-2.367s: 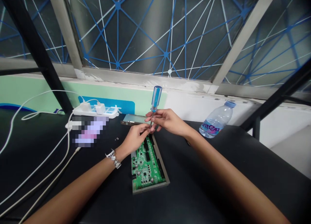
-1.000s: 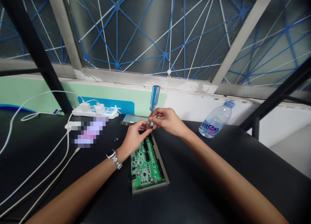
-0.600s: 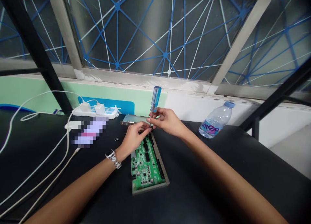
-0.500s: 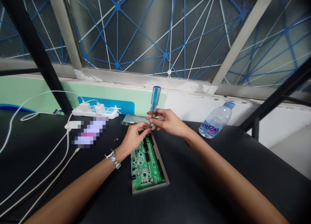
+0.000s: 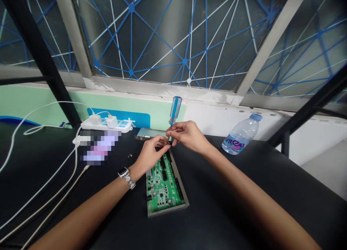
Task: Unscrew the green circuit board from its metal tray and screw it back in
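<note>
Black worktop (image 5: 244,192): both hands' fingers clamp the upright screwdriver (image 5: 173,114), left hand (image 5: 150,155), right hand (image 5: 187,135), over the circuit board (image 5: 163,185).

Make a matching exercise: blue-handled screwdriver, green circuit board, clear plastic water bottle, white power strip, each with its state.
1 blue-handled screwdriver
2 green circuit board
3 clear plastic water bottle
4 white power strip

A lying on its side
B held upright
C chargers plugged in
D flat in a grey frame

Pairs: 1-B, 2-D, 3-A, 4-C
</note>
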A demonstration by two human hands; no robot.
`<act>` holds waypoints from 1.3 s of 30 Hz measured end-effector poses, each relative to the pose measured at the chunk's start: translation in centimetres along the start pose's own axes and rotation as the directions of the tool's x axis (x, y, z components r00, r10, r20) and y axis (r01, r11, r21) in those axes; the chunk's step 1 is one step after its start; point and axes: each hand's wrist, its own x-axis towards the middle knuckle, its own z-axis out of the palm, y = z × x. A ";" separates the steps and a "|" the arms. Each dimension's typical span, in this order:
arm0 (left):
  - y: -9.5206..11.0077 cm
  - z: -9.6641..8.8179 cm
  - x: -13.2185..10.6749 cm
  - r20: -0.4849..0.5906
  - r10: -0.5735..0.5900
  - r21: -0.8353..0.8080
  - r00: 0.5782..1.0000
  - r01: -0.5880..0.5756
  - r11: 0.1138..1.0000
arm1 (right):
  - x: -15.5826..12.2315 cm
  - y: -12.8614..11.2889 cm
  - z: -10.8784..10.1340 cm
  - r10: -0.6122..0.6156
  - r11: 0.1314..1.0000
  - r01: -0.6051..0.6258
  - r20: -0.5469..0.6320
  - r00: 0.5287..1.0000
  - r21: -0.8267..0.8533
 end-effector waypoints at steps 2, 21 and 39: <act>0.0 0.1 0.0 -0.020 -0.003 0.014 1.000 0.004 1.000 | 0.0 0.0 0.1 -0.009 0.999 0.008 -0.033 0.999 -0.031; 0.7 -0.1 0.2 0.060 0.009 -0.008 0.998 -0.009 1.000 | -0.2 0.2 1.3 -0.043 0.998 0.034 -0.149 0.988 -0.057; -0.1 -0.1 0.1 0.079 -0.050 -0.092 0.996 0.057 0.994 | 0.1 -0.8 -0.2 -0.176 0.984 0.170 -0.133 0.975 -0.057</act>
